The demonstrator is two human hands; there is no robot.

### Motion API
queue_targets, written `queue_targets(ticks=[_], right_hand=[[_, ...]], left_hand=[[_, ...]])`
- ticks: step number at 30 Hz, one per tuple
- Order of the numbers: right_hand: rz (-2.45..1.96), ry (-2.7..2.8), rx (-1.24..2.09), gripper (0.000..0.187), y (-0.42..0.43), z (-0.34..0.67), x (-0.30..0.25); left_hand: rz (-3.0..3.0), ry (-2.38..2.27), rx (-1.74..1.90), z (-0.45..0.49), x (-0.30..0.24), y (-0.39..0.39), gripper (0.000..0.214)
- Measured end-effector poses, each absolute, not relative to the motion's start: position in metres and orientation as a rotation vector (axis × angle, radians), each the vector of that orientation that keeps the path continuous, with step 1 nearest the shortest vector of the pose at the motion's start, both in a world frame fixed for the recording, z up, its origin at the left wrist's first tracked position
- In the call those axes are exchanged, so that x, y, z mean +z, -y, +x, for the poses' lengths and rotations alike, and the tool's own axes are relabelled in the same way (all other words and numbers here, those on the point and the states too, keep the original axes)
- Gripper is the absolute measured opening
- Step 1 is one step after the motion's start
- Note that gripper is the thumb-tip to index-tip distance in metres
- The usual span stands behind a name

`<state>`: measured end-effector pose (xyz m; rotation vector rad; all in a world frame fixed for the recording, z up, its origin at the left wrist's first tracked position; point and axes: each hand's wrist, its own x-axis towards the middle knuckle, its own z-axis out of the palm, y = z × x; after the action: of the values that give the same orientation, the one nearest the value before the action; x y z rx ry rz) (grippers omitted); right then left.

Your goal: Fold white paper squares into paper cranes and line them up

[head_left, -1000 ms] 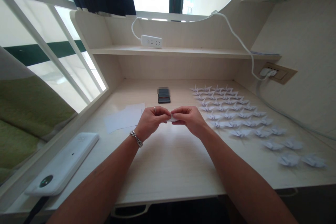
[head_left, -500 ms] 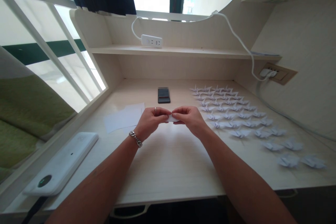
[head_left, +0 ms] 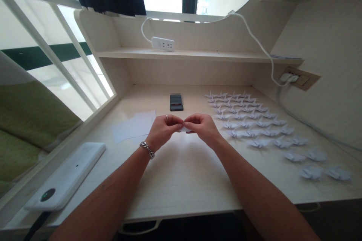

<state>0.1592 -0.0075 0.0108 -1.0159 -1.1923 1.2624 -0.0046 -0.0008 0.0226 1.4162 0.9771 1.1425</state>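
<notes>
A small folded piece of white paper (head_left: 185,129) is pinched between my two hands above the middle of the desk. My left hand (head_left: 165,128), with a ring and a chain bracelet, grips its left side between thumb and fingers. On the other side, my right hand (head_left: 203,127) pinches the paper, its thumb tip meeting the left one. Most of the paper is hidden by the fingers. Flat white paper sheets (head_left: 132,128) lie on the desk left of my left hand. Rows of folded paper cranes (head_left: 246,115) stand to the right of my right hand.
A dark phone stand (head_left: 176,102) sits behind my hands. At the left edge lies a white power bank (head_left: 70,173) with a dark cable. The shelf (head_left: 192,55) at the back carries a power strip (head_left: 163,43). A white cord hangs to the wall socket (head_left: 304,79).
The thumbs have drawn closer together over the paper, and less of it shows between them. Both hands otherwise stay in nearly the same place.
</notes>
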Motion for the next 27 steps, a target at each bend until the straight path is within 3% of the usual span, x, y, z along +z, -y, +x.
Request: queue_targets(ticks=[9, 27], right_hand=[[-0.960, 1.287, 1.185, 0.022, 0.0009, 0.1635, 0.0026], [-0.965, 1.348, 1.086, 0.022, 0.0008, 0.1633, 0.0012]], left_hand=[[1.335, -0.917, 1.123, -0.0077, 0.0217, -0.0019, 0.026], [1.226, -0.862, 1.130, -0.0079, 0.0193, -0.0036, 0.026]])
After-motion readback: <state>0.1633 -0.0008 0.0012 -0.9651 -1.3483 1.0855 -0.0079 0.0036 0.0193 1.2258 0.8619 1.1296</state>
